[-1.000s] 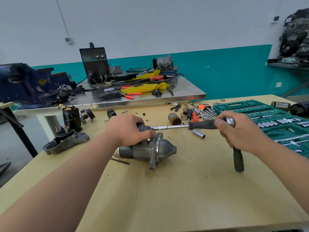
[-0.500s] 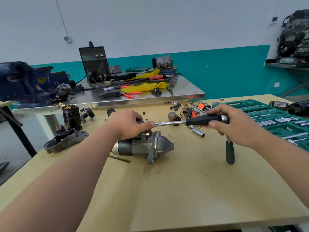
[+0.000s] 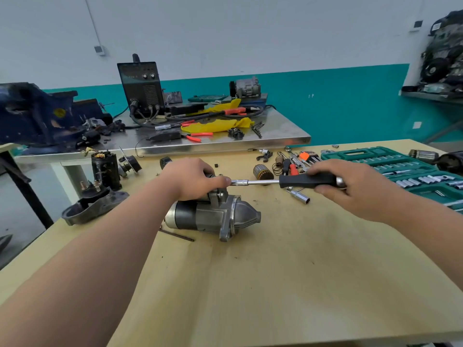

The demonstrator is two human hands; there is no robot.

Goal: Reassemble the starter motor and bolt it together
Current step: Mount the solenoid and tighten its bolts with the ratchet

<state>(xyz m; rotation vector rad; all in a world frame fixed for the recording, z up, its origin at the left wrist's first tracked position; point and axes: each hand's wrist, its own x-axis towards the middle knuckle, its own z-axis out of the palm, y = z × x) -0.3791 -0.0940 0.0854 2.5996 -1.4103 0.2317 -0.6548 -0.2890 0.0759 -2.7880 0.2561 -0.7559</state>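
Note:
The grey starter motor [image 3: 215, 216] lies on its side on the wooden table [image 3: 288, 271], nose cone pointing right. My left hand [image 3: 193, 180] grips the solenoid on top of it, thumb against the tool's socket end. A socket driver [image 3: 260, 182] with a chrome shaft and black handle runs level from the motor's top flange to the right. My right hand [image 3: 350, 186] grips that black handle [image 3: 305, 181]. The bolt under the socket is hidden.
A green socket set case [image 3: 406, 171] lies open at the right. Loose sockets, springs, an armature [image 3: 263, 171] and hex keys lie behind the driver. A black housing [image 3: 92, 206] and a motor body [image 3: 106, 171] stand at the left. A thin rod [image 3: 178, 235] lies beside the motor.
The green-handled ratchet that hung below my right hand is out of sight now. My right hand has turned on the driver handle, and the driver stays on the motor's top.

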